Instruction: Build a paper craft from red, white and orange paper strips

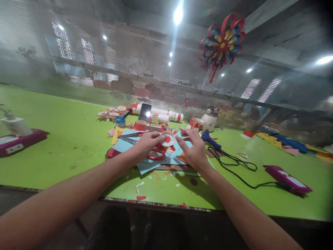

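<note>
Between finger and thumb, my left hand (149,141) pinches a small round white paper disc (168,139) with dark dots and a red centre. My right hand (193,146) is just right of the disc, its fingers curved and apart with nothing between them. Under my hands lie light blue paper sheets (145,168) and orange and red scraps. Below the disc, partly covered by my left hand, are red-handled scissors (156,155). Another pair of long dark blades (127,138) lies left of my left hand.
A blue glue gun (210,139) with a black cord lies at right, near a purple power strip (287,180). Behind stand a phone (145,112), white paper rolls (160,119), a blue jar (120,121) and a kettle-like pot (210,118). Paper flower discs (113,114) lie back left.
</note>
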`<state>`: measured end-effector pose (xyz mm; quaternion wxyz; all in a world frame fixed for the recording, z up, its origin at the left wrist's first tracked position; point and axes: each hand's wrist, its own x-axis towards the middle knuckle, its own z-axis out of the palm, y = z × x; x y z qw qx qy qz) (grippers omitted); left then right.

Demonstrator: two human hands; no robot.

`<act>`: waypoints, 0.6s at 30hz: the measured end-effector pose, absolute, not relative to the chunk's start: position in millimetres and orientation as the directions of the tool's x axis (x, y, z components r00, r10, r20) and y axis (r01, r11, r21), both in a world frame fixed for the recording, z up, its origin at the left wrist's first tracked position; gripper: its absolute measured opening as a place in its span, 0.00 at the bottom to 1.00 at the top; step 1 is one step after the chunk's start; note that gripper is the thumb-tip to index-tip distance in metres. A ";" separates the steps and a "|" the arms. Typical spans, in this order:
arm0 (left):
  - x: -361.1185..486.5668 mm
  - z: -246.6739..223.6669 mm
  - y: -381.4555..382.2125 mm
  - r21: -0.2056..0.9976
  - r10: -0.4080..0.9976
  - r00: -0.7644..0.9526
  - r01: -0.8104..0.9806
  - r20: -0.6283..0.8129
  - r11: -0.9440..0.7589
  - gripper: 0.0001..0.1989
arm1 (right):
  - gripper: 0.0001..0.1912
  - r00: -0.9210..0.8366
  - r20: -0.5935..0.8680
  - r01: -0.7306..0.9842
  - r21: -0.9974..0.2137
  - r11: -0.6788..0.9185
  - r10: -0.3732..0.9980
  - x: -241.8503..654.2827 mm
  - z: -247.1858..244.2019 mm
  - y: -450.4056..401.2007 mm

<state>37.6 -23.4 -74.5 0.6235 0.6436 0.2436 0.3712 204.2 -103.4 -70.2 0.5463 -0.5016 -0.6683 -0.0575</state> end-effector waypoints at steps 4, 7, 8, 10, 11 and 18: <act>37.5 -72.7 -26.1 0.979 0.801 0.562 -0.120 0.205 -0.167 0.16 | 0.17 0.211 0.698 0.669 -0.613 0.419 0.684 206.9 -70.0 -100.4; 37.7 -70.8 -29.5 0.981 0.781 0.594 -0.098 0.194 -0.169 0.15 | 0.23 0.251 0.514 0.493 -0.797 0.349 0.820 208.4 -73.4 -96.1; 37.8 -70.4 -30.3 0.983 0.773 0.607 -0.086 0.181 -0.163 0.14 | 0.25 0.241 0.454 0.420 -0.846 0.329 0.858 208.7 -74.5 -95.0; 37.8 -70.3 -31.0 0.984 0.766 0.620 -0.068 0.171 -0.165 0.14 | 0.26 0.206 0.351 0.283 -0.915 0.288 0.913 208.6 -75.9 -93.9; 37.8 -70.6 -30.8 0.983 0.766 0.619 -0.066 0.174 -0.170 0.14 | 0.24 0.187 0.311 0.227 -0.937 0.266 0.932 208.3 -76.1 -93.9; 37.4 -73.4 -25.4 0.987 0.723 0.688 -0.152 0.067 0.054 0.18 | 0.16 0.152 0.219 0.084 -0.974 0.208 0.964 205.1 -75.6 -96.1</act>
